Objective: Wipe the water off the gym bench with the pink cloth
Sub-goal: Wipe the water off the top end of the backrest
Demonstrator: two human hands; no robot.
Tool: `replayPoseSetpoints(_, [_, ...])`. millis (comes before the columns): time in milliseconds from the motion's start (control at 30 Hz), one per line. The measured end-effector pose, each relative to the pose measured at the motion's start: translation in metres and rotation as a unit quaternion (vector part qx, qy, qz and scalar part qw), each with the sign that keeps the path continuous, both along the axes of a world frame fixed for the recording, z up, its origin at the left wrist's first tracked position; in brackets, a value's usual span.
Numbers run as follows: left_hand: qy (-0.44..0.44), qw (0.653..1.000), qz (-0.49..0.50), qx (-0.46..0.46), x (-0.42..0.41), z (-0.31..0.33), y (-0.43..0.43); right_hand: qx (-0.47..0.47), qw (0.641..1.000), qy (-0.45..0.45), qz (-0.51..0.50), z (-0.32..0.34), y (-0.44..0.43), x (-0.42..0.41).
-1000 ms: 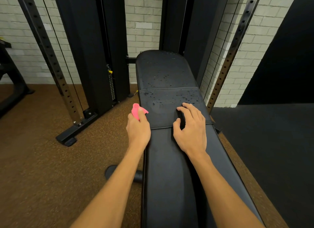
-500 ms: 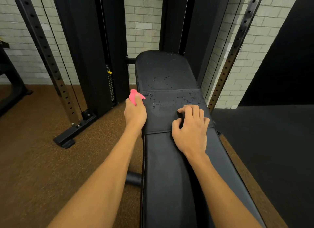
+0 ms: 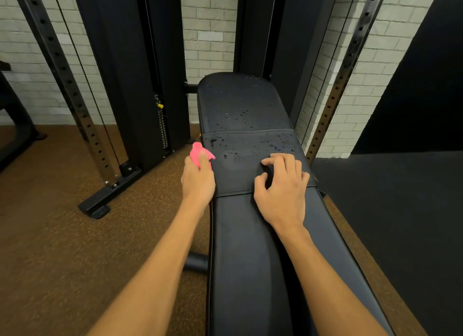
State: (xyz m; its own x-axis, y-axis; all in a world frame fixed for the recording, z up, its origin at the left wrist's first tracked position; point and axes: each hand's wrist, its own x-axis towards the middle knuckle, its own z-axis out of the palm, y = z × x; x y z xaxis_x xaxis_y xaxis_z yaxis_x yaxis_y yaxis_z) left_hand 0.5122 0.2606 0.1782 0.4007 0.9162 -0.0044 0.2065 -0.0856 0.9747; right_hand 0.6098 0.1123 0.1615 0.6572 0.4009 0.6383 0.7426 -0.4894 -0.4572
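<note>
Here, pink cloth (image 3: 197, 152) in left fingers (image 3: 204, 161)

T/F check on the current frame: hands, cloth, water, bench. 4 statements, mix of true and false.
1. The left hand grips the pink cloth. True.
2. The pink cloth lies spread flat across the middle of the bench. False: it is bunched in the left hand, at the bench's left edge.
3. Water drops sit on the bench pad beyond the hands. True.
4. The right hand holds a spray bottle. False: it holds nothing and rests on the bench with its fingers bent.
</note>
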Motion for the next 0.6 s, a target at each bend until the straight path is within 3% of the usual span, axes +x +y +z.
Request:
replayPoseSetpoints(133, [0.009,1.0,0.008,0.023,-0.018,-0.017,-0.026,0.005,1.0,0.007,0.003,0.0,0.0,0.0])
replayPoseSetpoints(433, [0.033,0.996,0.018,0.076,0.025,0.026,0.02,0.012,1.0,0.011,0.005,0.001,-0.002,-0.001])
replayPoseSetpoints(600, [0.036,0.979,-0.006,0.198,-0.015,-0.008,-0.032,0.013,1.0,0.016,0.007,0.001,-0.001,-0.001])
